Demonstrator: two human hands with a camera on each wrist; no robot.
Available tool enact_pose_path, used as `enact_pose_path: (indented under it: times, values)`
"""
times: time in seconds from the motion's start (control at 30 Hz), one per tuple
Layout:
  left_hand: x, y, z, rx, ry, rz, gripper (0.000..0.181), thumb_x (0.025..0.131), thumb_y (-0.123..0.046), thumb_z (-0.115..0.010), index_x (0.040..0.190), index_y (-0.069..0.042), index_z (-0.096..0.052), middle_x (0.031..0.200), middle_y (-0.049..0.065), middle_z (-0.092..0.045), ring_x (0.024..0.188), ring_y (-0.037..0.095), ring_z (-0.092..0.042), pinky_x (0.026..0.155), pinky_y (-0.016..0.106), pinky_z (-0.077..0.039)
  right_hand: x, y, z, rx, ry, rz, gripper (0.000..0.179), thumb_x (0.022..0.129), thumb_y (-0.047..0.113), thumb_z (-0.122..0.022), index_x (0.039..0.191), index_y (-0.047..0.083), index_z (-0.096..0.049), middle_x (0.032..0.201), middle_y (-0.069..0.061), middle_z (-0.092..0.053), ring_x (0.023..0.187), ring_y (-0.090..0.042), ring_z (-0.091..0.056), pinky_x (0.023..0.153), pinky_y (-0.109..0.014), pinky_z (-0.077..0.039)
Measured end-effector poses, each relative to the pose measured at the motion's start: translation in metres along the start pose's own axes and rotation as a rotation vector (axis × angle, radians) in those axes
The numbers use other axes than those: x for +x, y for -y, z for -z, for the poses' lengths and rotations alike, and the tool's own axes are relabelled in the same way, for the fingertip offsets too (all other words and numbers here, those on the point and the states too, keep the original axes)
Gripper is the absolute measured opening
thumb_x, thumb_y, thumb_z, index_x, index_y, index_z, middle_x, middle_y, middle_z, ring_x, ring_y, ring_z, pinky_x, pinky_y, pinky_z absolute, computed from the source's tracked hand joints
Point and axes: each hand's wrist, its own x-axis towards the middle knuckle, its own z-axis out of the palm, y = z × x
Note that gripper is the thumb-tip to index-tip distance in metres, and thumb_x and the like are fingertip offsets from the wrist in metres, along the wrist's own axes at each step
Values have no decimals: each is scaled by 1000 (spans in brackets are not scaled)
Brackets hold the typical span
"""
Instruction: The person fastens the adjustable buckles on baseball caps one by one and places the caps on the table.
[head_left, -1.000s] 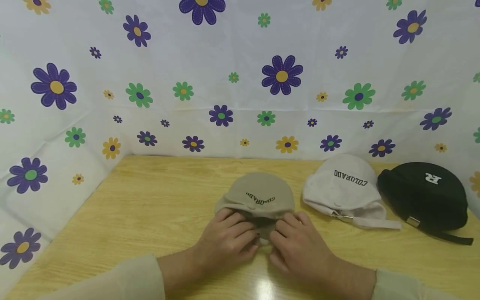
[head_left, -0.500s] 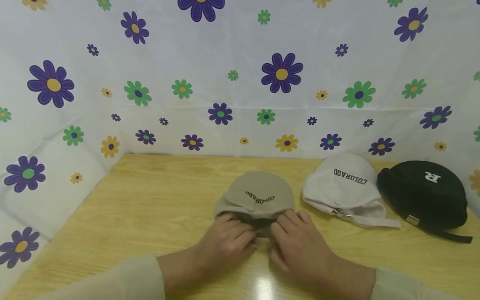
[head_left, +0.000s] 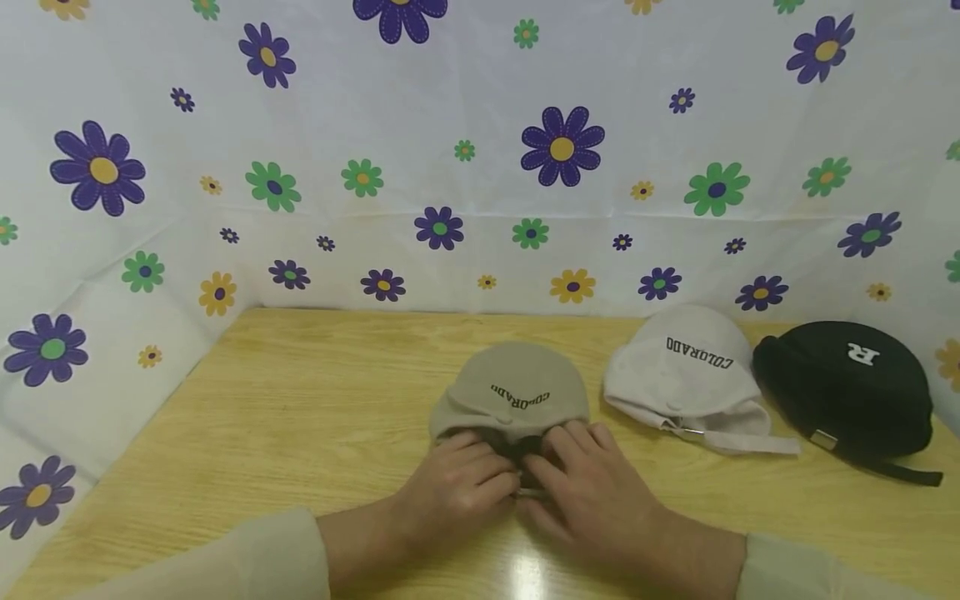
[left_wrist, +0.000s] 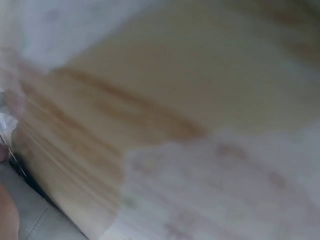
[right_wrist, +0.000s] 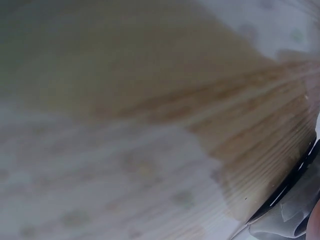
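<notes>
A khaki baseball cap [head_left: 525, 371] with dark COLORADO lettering lies on the wooden table in the head view, its back opening towards me. My left hand [head_left: 453, 492] grips the left side of that opening, fingers curled over the edge. At the right side, my right hand [head_left: 607, 500] holds the cap too, its forefinger reaching into the gap towards the left hand. A thin strip of the back strap [head_left: 531, 492] shows low between the hands; most of it is hidden by the fingers. Neither wrist view shows the cap; both are mostly blurred.
To the right lies a pale cap [head_left: 686, 375] with COLORADO lettering, its strap end sticking out. Beside it is a black cap [head_left: 847, 392] with a white R. A white flowered cloth [head_left: 465, 83] hangs behind the wooden table [head_left: 300, 400].
The right forefinger has moved left into the gap, and the right thumb has come closer to the left hand. The cap and left hand stay nearly in place.
</notes>
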Motion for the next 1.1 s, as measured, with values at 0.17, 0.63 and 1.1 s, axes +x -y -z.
enact_pose_path:
  times: [0.17,0.63,1.1]
  values:
    - [1,-1,-3,-6,-21,-15,5,86,-17,-66,84,-13,-68,85,-4,-69,75,11,-65,73,25,-49,1,-2,-1,16,-30,45,26,88,43,-64,96,18,-65,91,3,-47,86,-19,-45,78,-35,-32]
    - [2,-6,-5,-52,2,-29,18,93,-10,-55,89,-12,-72,92,-1,-72,84,12,-66,79,25,-51,1,-3,-5,-95,-118,144,30,100,29,-40,86,13,-61,91,0,-56,87,-22,-49,81,-39,-37]
    - [-5,-5,-6,45,204,44,24,95,-11,-52,107,-6,-72,125,9,-68,122,22,-62,110,36,-43,-3,-5,-4,-167,93,-18,26,84,22,-69,108,12,-67,108,-1,-66,102,-22,-57,84,-37,-40]
